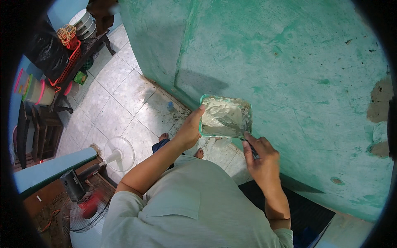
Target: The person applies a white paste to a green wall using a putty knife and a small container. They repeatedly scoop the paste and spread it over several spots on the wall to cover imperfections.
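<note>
My left hand (191, 129) grips the left side of a clear, green-tinted rectangular container (250, 118), with the thumb over its rim. Inside lies a thick, off-white paste (218, 110), heaped toward the left and smeared thinner and greyer on the right. In my right hand (262, 157), the fingers are closed round the dark handle of what looks like a putty knife (243, 139). Its working end reaches into the container's lower right corner, where the paste and rim partly hide it. The container is held in front of my chest, close to the wall.
A worn green wall (289, 82) fills the right side, with bare grey-brown patches (380, 101) at the far right. On the left stand a pedestal fan (87, 208), a white round base (119, 153) and a dark bench (84, 58) with tubs and baskets. Debris lies on the tiled floor (113, 99).
</note>
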`<state>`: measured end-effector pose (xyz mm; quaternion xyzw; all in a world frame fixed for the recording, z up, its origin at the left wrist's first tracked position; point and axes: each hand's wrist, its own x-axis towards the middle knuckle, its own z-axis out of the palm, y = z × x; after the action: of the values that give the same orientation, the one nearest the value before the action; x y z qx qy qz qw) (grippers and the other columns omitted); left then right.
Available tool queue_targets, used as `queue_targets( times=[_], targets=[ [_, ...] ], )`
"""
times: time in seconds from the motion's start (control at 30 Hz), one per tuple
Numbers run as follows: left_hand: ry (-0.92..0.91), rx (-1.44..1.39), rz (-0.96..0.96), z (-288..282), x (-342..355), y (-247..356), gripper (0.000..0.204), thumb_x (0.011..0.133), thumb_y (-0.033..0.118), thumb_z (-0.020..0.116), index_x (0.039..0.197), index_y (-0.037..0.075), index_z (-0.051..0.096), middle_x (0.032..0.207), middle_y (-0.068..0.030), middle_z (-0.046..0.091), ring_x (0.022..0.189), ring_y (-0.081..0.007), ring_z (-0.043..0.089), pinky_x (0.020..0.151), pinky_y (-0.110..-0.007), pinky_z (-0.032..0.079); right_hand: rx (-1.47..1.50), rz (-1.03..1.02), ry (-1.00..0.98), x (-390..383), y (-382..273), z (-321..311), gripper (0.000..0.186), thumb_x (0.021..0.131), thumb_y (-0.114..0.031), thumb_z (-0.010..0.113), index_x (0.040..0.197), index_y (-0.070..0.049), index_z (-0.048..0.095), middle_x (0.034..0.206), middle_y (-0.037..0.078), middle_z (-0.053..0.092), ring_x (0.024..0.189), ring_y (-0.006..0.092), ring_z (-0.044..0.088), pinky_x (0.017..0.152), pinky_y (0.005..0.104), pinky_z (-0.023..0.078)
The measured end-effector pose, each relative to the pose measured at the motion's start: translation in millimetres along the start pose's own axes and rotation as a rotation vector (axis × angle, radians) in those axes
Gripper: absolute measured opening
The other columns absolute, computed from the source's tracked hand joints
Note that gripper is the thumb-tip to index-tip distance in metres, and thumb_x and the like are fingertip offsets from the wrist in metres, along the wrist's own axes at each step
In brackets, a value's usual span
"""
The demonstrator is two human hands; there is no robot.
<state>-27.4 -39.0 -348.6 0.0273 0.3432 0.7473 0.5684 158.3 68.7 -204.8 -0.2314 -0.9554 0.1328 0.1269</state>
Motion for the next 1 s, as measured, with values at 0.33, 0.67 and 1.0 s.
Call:
queue_targets(
  times=[0.33, 0.67, 1.0],
  targets=[
    [-0.008, 0.007, 0.026, 0.1, -4.8, 6.3, 0.069, 0.109, 0.054, 0.044, 0.154, 0.001, 0.043, 0.151, -0.0143, 0.053, 0.138, -0.0256, 0.054, 0.116, -0.041, 0.042, -0.065, -0.055, -0.081, 6.0, -7.0, -25.3, 0.026, 0.087, -0.009, 0.08, 0.113, -0.007, 0.079, 0.08, 0.011, 0.066, 0.066, 0.027, 0.066, 0.061, 0.0375, 0.053],
    [-0.037, 0.011, -0.005, -5.3, -4.4, 2.2, 0.07, 0.109, 0.053, 0.045, 0.155, 0.0, 0.042, 0.153, -0.0142, 0.052, 0.14, -0.0242, 0.051, 0.118, -0.039, 0.038, -0.095, -0.145, -0.102, 13.9, -7.5, -40.7, 0.026, 0.085, -0.009, 0.08, 0.111, -0.008, 0.08, 0.081, 0.009, 0.065, 0.065, 0.0252, 0.064, 0.059, 0.0366, 0.051],
    [-0.004, 0.044, -0.013, -2.1, -10.2, 8.1, 0.069, 0.109, 0.053, 0.043, 0.153, 0.0, 0.045, 0.151, -0.0153, 0.054, 0.137, -0.0237, 0.053, 0.118, -0.038, 0.038, -0.317, -0.216, -0.162, 26.1, 6.3, -86.3, 0.035, 0.081, -0.011, 0.08, 0.116, -0.011, 0.076, 0.091, 0.005, 0.066, 0.081, 0.0244, 0.066, 0.064, 0.0387, 0.055]
  ],
)
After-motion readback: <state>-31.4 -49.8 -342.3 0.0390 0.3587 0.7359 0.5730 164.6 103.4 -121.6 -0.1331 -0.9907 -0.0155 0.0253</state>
